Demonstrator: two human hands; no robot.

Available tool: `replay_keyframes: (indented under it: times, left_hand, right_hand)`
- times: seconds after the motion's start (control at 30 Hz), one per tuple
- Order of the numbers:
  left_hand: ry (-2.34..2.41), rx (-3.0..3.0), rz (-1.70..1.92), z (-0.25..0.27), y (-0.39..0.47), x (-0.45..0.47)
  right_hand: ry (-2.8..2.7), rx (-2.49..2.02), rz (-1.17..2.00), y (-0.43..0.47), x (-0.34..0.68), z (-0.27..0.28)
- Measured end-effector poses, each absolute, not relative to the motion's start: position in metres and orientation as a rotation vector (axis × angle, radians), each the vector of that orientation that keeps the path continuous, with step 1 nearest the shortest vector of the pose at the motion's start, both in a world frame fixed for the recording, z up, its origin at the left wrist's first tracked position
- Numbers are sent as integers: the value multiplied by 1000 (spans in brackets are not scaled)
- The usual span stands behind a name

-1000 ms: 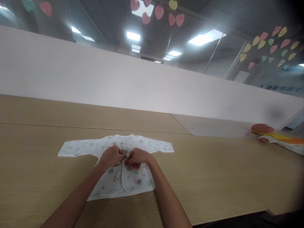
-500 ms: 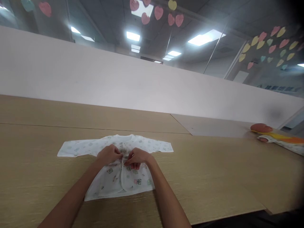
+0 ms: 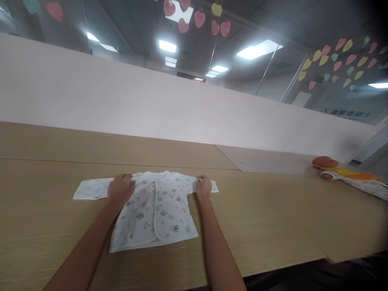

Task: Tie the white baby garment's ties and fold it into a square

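Observation:
A white long-sleeved baby shirt (image 3: 165,208) with small printed animals lies face up on the table, its front closed down the middle and its sleeves spread sideways. My left hand (image 3: 121,188) rests over the left-side sleeve near the shoulder, fingers laid across the cloth and thumb apart. On the opposite sleeve, close to the cuff, my right hand (image 3: 203,186) has its fingers curled on the fabric; the fingertips are partly hidden.
The wooden table (image 3: 273,218) runs up to a low white wall (image 3: 136,101), with glass above it bearing heart-shaped paper notes. Far right lies a doll (image 3: 325,161) in yellow, orange and white cloth. The table's front edge shows at lower right.
Both hands have left the shirt's front centre and moved apart, one onto each sleeve. The whole front placket now shows. The view has shifted slightly.

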State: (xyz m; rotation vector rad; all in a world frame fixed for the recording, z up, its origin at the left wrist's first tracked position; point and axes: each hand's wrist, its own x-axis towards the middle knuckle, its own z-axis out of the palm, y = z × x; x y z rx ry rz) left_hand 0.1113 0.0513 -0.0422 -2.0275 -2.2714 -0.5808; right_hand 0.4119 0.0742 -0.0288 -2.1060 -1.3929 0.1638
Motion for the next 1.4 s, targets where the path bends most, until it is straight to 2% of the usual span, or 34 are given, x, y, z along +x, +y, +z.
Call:
replay_keyframes:
  times: [0.2,0.43,0.6,0.73,0.83,0.93,1.1,1.17,1.3,1.4]
  left_hand:
    - [-2257,-2020,-573,-63,64,72]
    - [-2167,-2161,-438,-66,74,9]
    - [-2092,-2126,-437,-1,83,9]
    - [-1992,-1827,-771,77,81,12]
    - [-1923,-1624,-1019,101,67,11]
    - [-1974,-1665,-998,77,47,10]
    - [-2124,-2013,-712,-11,18,10]
    - [-2047,-2096,-568,-37,11,10]
    - [-1947,-2186,-459,-56,6,3]
    - [-2143,-2116,-494,-53,11,-7]
  right_hand:
    - [-1844,-2241,-69,78,449,-28]
    - [-2242,-2368,-70,84,474,7]
    - [-2130,-2345,-259,97,464,56]
    - [-1822,-2131,-629,98,468,117]
    - [-1592,-1982,-753,82,477,135]
    - [-1520,-1975,-697,59,483,112]
    - [-1639,-2211,-440,23,485,39]
    - [-1640,-2315,-293,14,487,18]
    - [-1550,-2424,-9,4,494,-3]
    - [-1458,-2422,159,1,503,-6]
